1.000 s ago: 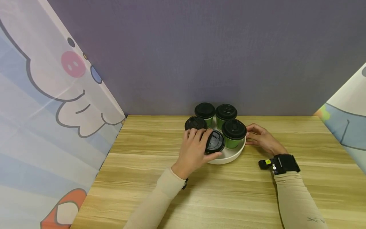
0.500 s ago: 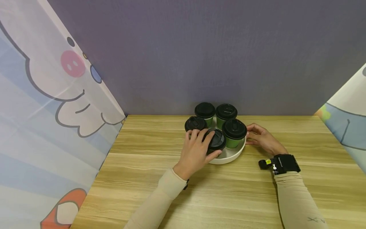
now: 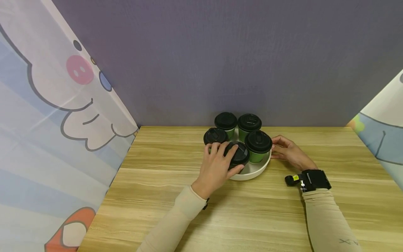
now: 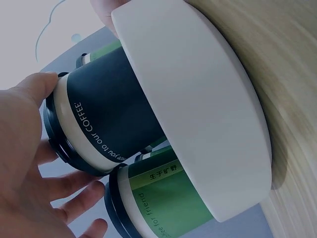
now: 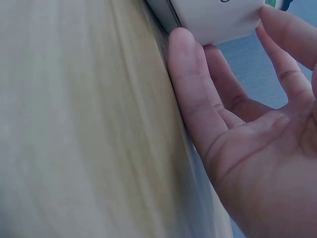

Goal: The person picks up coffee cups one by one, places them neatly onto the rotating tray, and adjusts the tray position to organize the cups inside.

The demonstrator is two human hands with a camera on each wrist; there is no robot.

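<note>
My left hand [image 3: 214, 171] grips a dark paper coffee cup [image 4: 111, 99] by its black lid [image 3: 240, 155], thumb on one side and fingers on the other. The cup's base is hidden behind the wall of a round white tray [image 3: 248, 176]. Around it in the tray stand several green lidded cups, among them a front right cup [image 3: 256, 157] and a back right cup [image 3: 244, 134]. At the tray's right side, my right hand [image 3: 291, 154] holds the edge; its fingertips [image 5: 183, 44] touch the outer wall in the right wrist view.
The tray sits on a wood-grain table [image 3: 252, 217], towards its back edge. Behind rises a grey upright panel [image 3: 201, 63]. A cartoon-printed curtain [image 3: 37, 140] hangs along the left side, with another printed cloth [image 3: 384, 129] at the right.
The dark cup in my left hand has levelled out and shifted slightly right, its lid glare shrinking. My left hand moved a little with it. The right hand and tray stay put.
</note>
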